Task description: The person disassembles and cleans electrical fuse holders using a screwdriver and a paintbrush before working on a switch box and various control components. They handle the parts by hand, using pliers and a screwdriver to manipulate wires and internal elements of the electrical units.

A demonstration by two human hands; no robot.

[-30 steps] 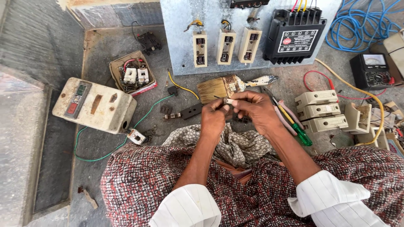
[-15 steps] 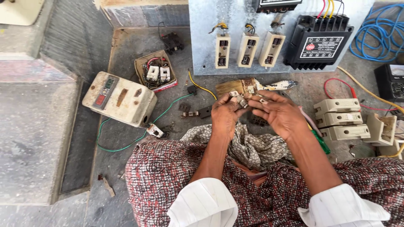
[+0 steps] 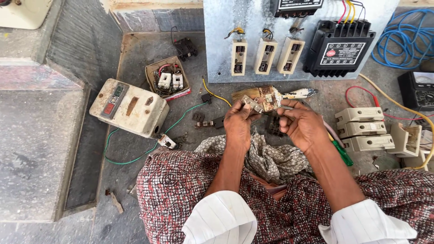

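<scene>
My left hand (image 3: 238,124) pinches a small metal contact strip (image 3: 251,104) between thumb and fingers, held just above my lap. My right hand (image 3: 302,125) is closed beside it, its fingertips near the strip's right end; whether it holds a small part is hidden by the fingers. Directly behind both hands a worn paintbrush (image 3: 271,96) lies on the floor. A crumpled patterned cloth (image 3: 266,158) rests on my lap under the hands.
A grey metal panel (image 3: 217,54) with three cream fuse holders and a black relay box (image 3: 340,49) stands behind. A cream switch box (image 3: 129,107), an open box of parts (image 3: 167,81), stacked cream fuse carriers (image 3: 364,130), a green screwdriver (image 3: 341,153), blue cable (image 3: 402,40) and a multimeter (image 3: 418,90) surround me.
The view has shifted so everything sits further right and lower. My hands stay together, working the small metal strip, with the right fingers slightly repositioned.
</scene>
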